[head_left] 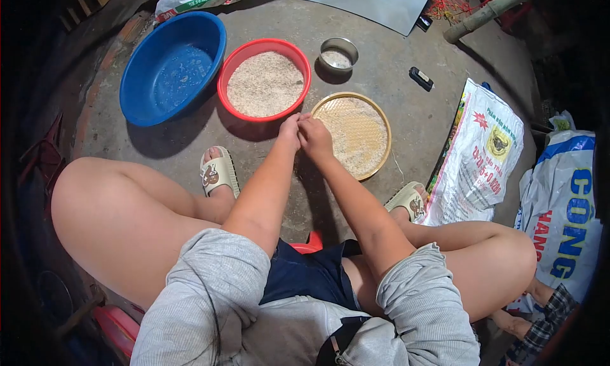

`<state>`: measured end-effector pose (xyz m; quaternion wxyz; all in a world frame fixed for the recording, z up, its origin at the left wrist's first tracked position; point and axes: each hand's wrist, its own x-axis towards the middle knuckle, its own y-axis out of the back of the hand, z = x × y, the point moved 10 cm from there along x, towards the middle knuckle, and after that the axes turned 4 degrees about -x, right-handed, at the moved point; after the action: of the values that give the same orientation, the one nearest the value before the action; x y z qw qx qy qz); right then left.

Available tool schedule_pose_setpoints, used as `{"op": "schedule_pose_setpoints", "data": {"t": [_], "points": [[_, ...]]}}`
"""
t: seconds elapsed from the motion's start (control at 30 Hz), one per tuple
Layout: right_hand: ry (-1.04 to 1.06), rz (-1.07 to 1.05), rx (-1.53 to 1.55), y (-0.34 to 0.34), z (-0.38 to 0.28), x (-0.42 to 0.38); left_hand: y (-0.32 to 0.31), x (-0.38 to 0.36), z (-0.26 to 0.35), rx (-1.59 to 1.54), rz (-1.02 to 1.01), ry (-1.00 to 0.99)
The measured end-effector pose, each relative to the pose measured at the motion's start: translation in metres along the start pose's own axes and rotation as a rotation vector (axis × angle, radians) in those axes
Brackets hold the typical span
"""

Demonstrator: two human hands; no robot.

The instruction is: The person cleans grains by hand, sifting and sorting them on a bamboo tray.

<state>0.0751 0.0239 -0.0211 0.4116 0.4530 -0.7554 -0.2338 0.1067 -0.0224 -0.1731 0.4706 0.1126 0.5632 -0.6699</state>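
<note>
My left hand [290, 131] and my right hand [315, 137] meet at the near-left rim of a round woven sieve tray [385, 151]. The fingers of both are drawn in and pressed together; whatever lies between them is hidden. Whitish rice-like grains [359, 140] are spread over the tray, mostly along its right and lower parts. Just beyond my hands stands a red basin [222, 93] filled with pale, husk-flecked grain [264, 85]. A small metal bowl [348, 44] with some grain inside stands behind the tray.
A large blue basin [138, 67], wet inside, stands at the left. On the right lie a white printed sack [486, 156], another sack [565, 201] and a small black object [421, 78]. A bamboo pole [492, 13] juts in at upper right. Another person's hand [511, 323] shows at lower right.
</note>
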Motion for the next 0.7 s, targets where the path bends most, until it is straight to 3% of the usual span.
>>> {"op": "schedule_pose_setpoints", "data": {"t": [0.07, 0.13, 0.2, 0.27, 0.33, 0.4, 0.47, 0.57, 0.67, 0.7], "points": [[-0.109, -0.003, 0.09, 0.022, 0.01, 0.002, 0.007, 0.007, 0.002, -0.008, 0.045, 0.026], [-0.037, 0.006, 0.006, 0.03, 0.028, 0.0, 0.004, 0.01, -0.006, -0.015, -0.054, 0.115], [-0.013, 0.155, -0.242, 0.047, 0.045, -0.009, 0.014, 0.01, -0.011, -0.015, 0.031, 0.108], [-0.038, 0.107, -0.292, 0.048, 0.056, -0.021, 0.016, 0.017, -0.013, -0.037, -0.057, 0.058], [-0.06, 0.059, -0.347, 0.042, 0.064, -0.026, 0.011, 0.002, -0.006, -0.038, 0.066, 0.013], [-0.125, -0.053, -0.144, 0.016, 0.073, -0.032, 0.003, 0.0, -0.008, 0.019, 0.012, 0.066], [-0.215, -0.029, -0.108, 0.007, 0.07, -0.027, -0.006, -0.001, -0.004, 0.089, 0.011, 0.059], [-0.478, 0.272, 0.1, 0.006, 0.078, -0.028, -0.007, 0.003, 0.005, 0.149, 0.113, -0.039], [-0.56, 0.375, 0.261, 0.017, 0.063, -0.018, -0.008, 0.01, 0.009, 0.167, 0.143, -0.1], [-0.578, 0.251, 0.304, 0.005, 0.068, -0.014, -0.014, 0.003, 0.011, 0.16, 0.129, -0.113]]}}
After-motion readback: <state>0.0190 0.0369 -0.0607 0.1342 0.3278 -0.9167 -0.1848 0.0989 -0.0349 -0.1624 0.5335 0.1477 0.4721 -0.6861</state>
